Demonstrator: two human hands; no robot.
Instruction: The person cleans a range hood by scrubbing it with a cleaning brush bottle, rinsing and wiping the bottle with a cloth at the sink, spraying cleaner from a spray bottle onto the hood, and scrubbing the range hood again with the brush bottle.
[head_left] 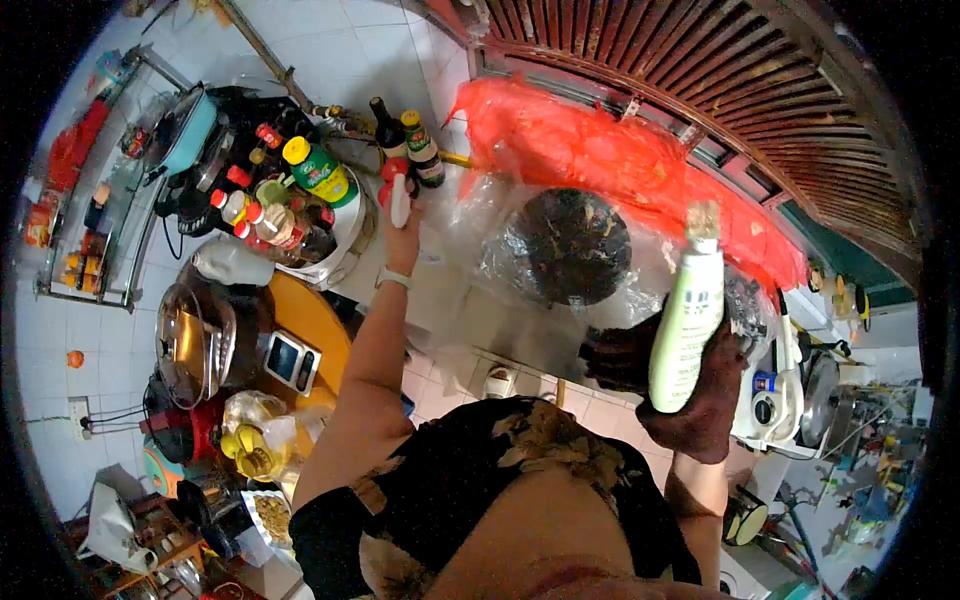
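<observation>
Head view shows pale green bottle (686, 330) gripped in right hand (700, 390) wrapped by brown cloth, right of dark round pan (570, 246). Left hand (402, 228) is touching red-and-white object (400, 198), near dark bottles (422, 150); its finger closure I cannot tell

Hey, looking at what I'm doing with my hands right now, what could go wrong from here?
Your left hand is close to two dark glass bottles, the green-capped one and its neighbor, so a sideways bump might topple one.

Dark brown fabric covers your right hand around the pale green plastic bottle; the bottle might slip if that fabric slides.

The crowded bottles with red and yellow caps might knock together if your left arm catches them.
</observation>
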